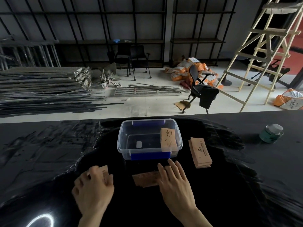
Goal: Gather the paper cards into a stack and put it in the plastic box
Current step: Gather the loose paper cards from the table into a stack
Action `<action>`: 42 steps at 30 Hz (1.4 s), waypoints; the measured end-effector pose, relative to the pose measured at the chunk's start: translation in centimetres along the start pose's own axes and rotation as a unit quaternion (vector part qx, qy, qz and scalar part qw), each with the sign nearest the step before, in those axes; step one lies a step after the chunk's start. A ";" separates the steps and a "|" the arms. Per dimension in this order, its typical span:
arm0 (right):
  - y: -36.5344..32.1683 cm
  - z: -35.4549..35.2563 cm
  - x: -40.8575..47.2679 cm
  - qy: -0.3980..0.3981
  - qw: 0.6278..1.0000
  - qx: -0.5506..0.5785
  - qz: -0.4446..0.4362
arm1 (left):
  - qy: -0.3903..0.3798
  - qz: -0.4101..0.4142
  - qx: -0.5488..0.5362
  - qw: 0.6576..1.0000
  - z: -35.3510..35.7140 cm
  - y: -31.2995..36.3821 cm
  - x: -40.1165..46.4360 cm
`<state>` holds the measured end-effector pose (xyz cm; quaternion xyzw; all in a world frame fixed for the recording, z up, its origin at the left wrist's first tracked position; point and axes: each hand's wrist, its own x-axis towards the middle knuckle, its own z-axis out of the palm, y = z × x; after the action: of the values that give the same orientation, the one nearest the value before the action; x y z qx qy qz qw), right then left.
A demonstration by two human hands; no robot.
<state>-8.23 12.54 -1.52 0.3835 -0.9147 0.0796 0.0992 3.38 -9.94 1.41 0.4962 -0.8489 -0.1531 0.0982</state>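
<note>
A clear plastic box (122, 141) with blue latches stands on the black table, and one brown card bundle (168, 139) leans inside against its right wall. Another pile of brown paper cards (200, 152) lies just right of the box. My left hand (92, 189) is closed over a few cards (105, 171) at the front left. My right hand (176, 181) lies flat with fingers spread on the right end of a fanned pile of cards (145, 178) in front of the box.
A green tin with a pale lid (271, 133) sits at the far right of the table. Beyond the table's far edge are metal bars, office chairs, sacks and a wooden ladder on the floor.
</note>
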 end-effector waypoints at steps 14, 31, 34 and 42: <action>0.5 -0.4 0.2 -0.042 0.998 0.037 -0.012 | -0.104 0.229 -0.221 0.942 -0.1 3.8 0.4; 0.4 -0.3 -0.1 0.014 1.000 0.023 -0.014 | -0.257 0.282 -0.203 0.902 0.3 6.2 -2.3; 0.0 -0.5 0.0 0.009 1.000 0.015 -0.010 | -0.254 0.332 -0.114 0.901 0.3 7.1 -2.6; 2.2 -3.4 0.0 0.035 0.986 0.158 0.035 | -0.242 0.319 -0.136 0.906 0.9 8.8 -3.2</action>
<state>-9.39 14.87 1.65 0.3587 -0.8996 0.2401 0.0666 -2.55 -2.96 3.69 0.1285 -0.9305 -0.3430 0.0002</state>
